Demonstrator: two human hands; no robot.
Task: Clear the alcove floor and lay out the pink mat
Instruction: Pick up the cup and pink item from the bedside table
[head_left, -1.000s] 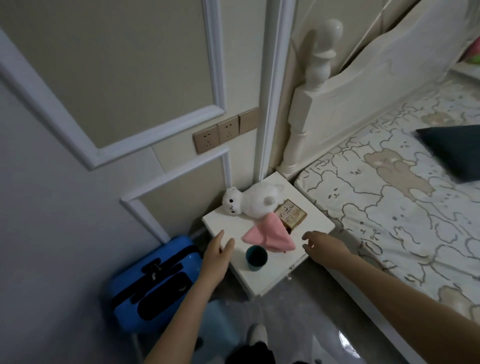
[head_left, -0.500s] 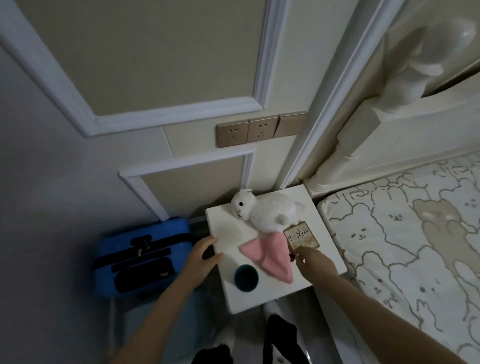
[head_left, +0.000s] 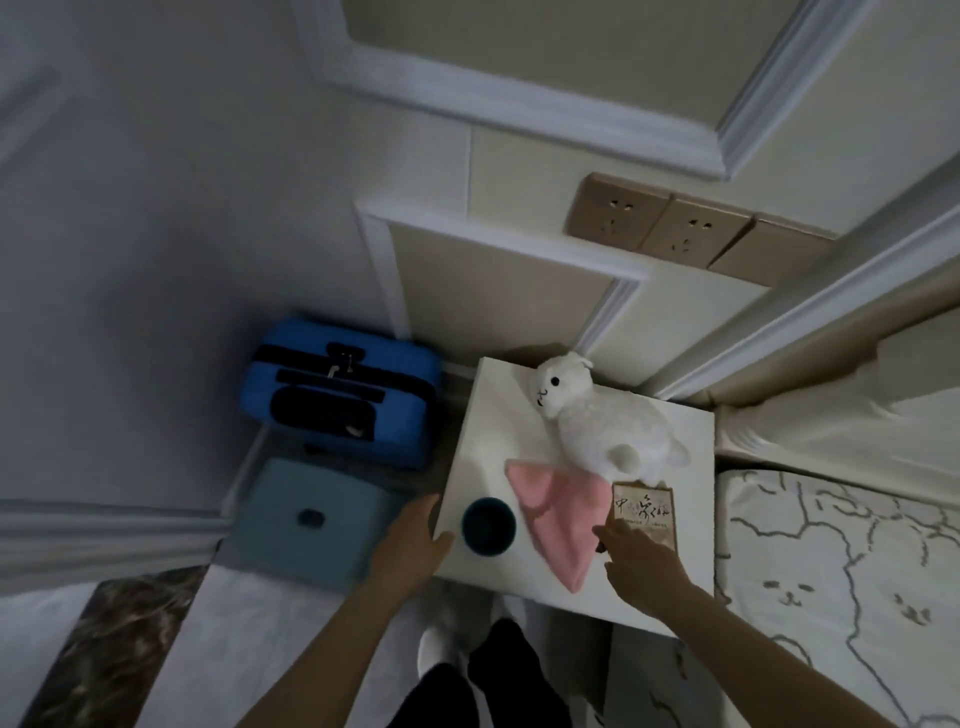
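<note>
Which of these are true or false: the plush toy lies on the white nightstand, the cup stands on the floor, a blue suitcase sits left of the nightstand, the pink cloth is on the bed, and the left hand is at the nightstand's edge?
1. The white plush toy lies on the white nightstand. True.
2. The dark cup stands on the floor. False: it stands on the nightstand, near its front left corner.
3. A blue suitcase sits left of the nightstand. True.
4. The pink cloth is on the bed. False: it lies on the nightstand, between the cup and a small brown box.
5. The left hand is at the nightstand's left edge. True; the right hand is over the top beside the pink cloth.
</note>
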